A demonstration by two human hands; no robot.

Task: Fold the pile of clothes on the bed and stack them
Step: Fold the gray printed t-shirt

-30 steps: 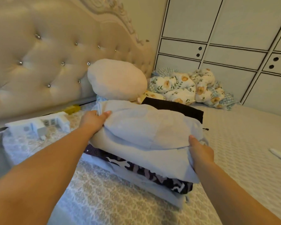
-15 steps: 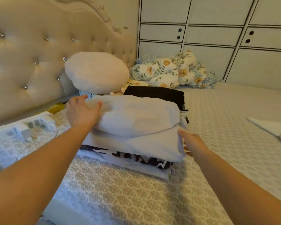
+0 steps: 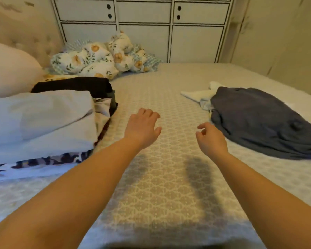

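- Patterned beige bedspread (image 3: pixel 165 186): covers the whole bed, bare in the nearest stretch between both forearms.
- Left hand (image 3: pixel 142 127): hovers over the spread, fingers loosely spread, holding nothing.
- Right hand (image 3: pixel 211 138): beside it, fingers slack and slightly curled, also holding nothing; near the dark cloth's edge.
- Folded stack topped by a pale grey garment (image 3: pixel 41 121): left side, with a dark patterned layer beneath and a black folded piece (image 3: pixel 74 85) behind.
- Crumpled slate-blue garment (image 3: pixel 264 121): right side, unfolded, lying over a white cloth (image 3: pixel 196 95).
- Floral cushion heap (image 3: pixel 101 56): far end, against white cabinet doors (image 3: pixel 144 29).
- Risk, as judged: dragging the blue garment could pull the white cloth along; the tall stack may slump if bumped.
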